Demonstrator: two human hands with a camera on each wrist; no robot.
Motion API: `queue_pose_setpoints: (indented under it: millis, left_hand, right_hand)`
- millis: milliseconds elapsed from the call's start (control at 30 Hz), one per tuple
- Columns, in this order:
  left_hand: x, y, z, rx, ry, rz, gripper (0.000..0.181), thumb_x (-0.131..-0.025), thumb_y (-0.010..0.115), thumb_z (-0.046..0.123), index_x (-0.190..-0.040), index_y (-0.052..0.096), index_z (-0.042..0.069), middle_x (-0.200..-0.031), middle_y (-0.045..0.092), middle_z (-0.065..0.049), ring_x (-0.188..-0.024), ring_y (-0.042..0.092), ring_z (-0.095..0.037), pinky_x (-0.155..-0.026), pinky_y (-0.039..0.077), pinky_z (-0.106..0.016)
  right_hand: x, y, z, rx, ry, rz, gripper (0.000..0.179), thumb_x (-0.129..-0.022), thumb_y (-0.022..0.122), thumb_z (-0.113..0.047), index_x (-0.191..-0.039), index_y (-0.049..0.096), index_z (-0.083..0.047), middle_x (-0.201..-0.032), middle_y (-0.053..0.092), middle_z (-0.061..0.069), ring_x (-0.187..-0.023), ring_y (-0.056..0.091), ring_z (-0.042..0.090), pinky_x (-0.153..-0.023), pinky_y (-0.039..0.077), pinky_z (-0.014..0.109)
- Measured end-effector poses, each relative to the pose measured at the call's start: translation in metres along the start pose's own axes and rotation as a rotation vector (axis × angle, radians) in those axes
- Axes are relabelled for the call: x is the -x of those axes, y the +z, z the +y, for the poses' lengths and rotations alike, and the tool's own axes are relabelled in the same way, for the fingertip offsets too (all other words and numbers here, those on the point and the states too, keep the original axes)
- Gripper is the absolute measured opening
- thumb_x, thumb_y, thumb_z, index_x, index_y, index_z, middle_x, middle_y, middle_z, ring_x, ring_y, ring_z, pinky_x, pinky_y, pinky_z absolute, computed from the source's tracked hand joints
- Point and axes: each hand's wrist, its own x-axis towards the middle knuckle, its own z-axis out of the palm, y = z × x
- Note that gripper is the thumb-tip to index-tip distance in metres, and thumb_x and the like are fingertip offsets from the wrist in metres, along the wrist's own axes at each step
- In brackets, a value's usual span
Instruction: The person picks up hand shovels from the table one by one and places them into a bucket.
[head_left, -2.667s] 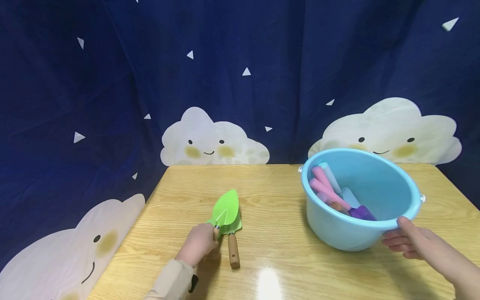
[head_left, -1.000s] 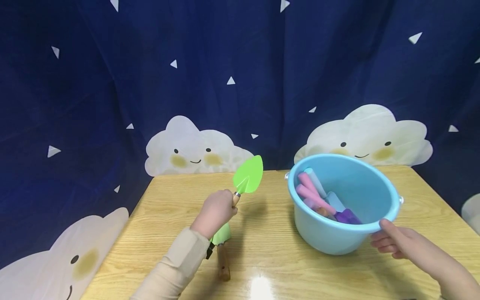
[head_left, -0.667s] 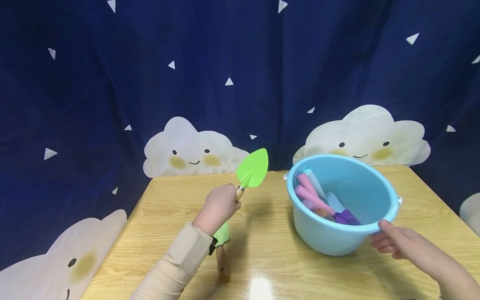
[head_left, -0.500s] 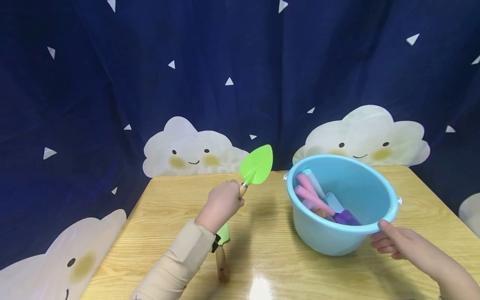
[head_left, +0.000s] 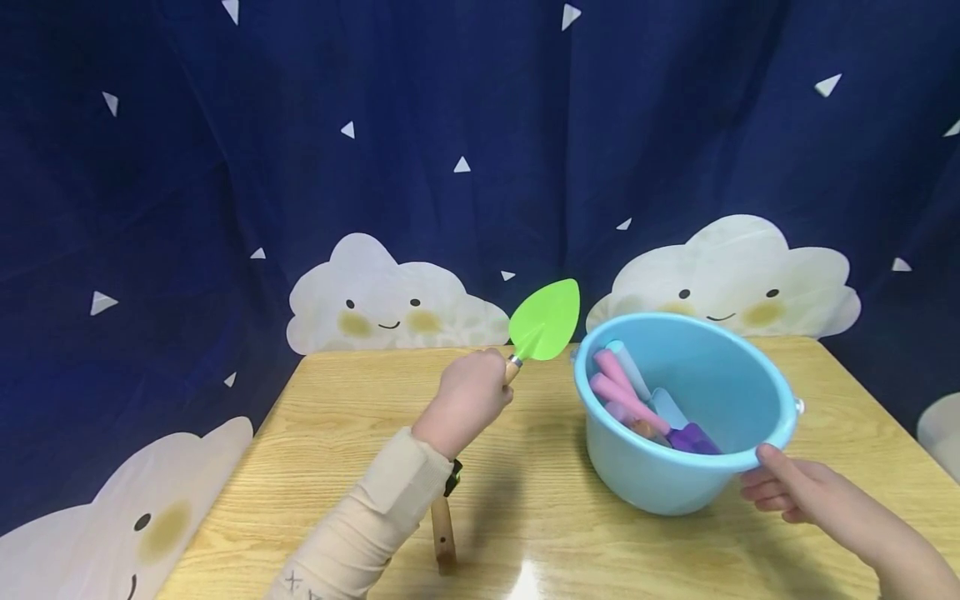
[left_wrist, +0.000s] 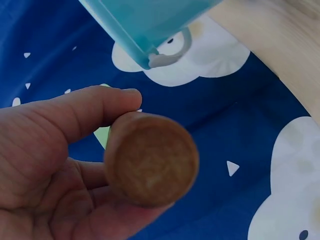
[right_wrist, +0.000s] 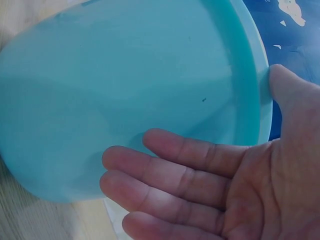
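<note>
My left hand point(head_left: 468, 396) grips the wooden handle point(left_wrist: 155, 160) of a small garden trowel with a leaf-shaped green blade point(head_left: 546, 321). It is raised over the table, the blade tip just left of a light blue bucket point(head_left: 660, 483). The handle's round end faces the camera in the left wrist view. My right hand point(head_left: 813, 496) is at the bucket's near right side, thumb on the rim, fingers fairly straight along the outer wall point(right_wrist: 125, 75). Inside the bucket lie tools with pink handles point(head_left: 626, 400), a light blue one and a purple piece point(head_left: 693, 439).
A second wooden-handled tool point(head_left: 443, 533) lies on the wooden table point(head_left: 337, 433) below my left wrist, its green blade hidden by the arm. White ears for a bail stick out from the bucket's sides. Behind the table hangs a dark blue curtain point(head_left: 420, 67) with clouds.
My left hand has lifted the trowel off the other tool and carried it right and upward to beside the bucket. My right hand has stayed at the bucket's rim.
</note>
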Motion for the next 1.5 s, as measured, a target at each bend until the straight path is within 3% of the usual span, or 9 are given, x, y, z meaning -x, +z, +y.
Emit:
queue_pose_setpoints:
  millis: [500,800,1133,1300,1500]
  left_hand:
    - [-0.002,-0.001,0.019,-0.072,0.089,0.039,0.027,-0.082,0.063,0.015,-0.059,0.047,0.014,-0.057,0.040,0.003,-0.051,0.042,-0.011,-0.040,0.036,-0.024]
    - [-0.010,-0.003,0.037,-0.137,0.151,0.014,0.020,-0.079,0.065,0.013,-0.062,0.055,0.020,-0.058,0.047,0.005,-0.054,0.048,-0.011,-0.042,0.036,-0.024]
    - [-0.014,-0.002,0.061,-0.187,0.134,0.013,0.020,-0.079,0.065,0.016,-0.062,0.056,0.021,-0.062,0.055,0.006,-0.061,0.057,-0.013,-0.042,0.039,-0.025]
    - [-0.016,-0.003,0.073,-0.242,0.134,-0.020,0.019,-0.084,0.058,0.013,-0.071,0.064,0.026,-0.064,0.055,0.007,-0.064,0.058,-0.012,-0.045,0.041,-0.024]
    - [-0.019,-0.004,0.086,-0.324,0.097,-0.080,0.012,-0.086,0.054,0.014,-0.083,0.059,0.025,-0.067,0.056,0.007,-0.067,0.055,-0.008,-0.047,0.040,-0.023]
  right_hand:
    - [-0.001,-0.001,0.000,-0.027,-0.012,-0.029,0.069,-0.098,0.011,-0.038,-0.106,0.053,0.016,-0.097,0.062,0.020,-0.085,0.060,0.023,-0.065,0.046,0.035]
    - [-0.002,-0.002,0.002,-0.029,0.001,-0.031,0.070,-0.098,0.011,-0.039,-0.106,0.054,0.016,-0.096,0.062,0.021,-0.085,0.060,0.025,-0.065,0.046,0.036]
    - [-0.001,-0.002,0.001,-0.023,-0.014,-0.034,0.069,-0.098,0.012,-0.037,-0.106,0.053,0.017,-0.096,0.062,0.020,-0.084,0.061,0.024,-0.065,0.046,0.036]
    - [0.000,-0.002,0.001,-0.018,-0.016,-0.028,0.068,-0.098,0.011,-0.037,-0.106,0.053,0.017,-0.096,0.062,0.020,-0.084,0.061,0.024,-0.066,0.046,0.036]
    - [-0.001,-0.001,0.003,-0.019,-0.029,-0.020,0.067,-0.099,0.012,-0.036,-0.106,0.053,0.016,-0.096,0.062,0.020,-0.083,0.061,0.022,-0.065,0.047,0.034]
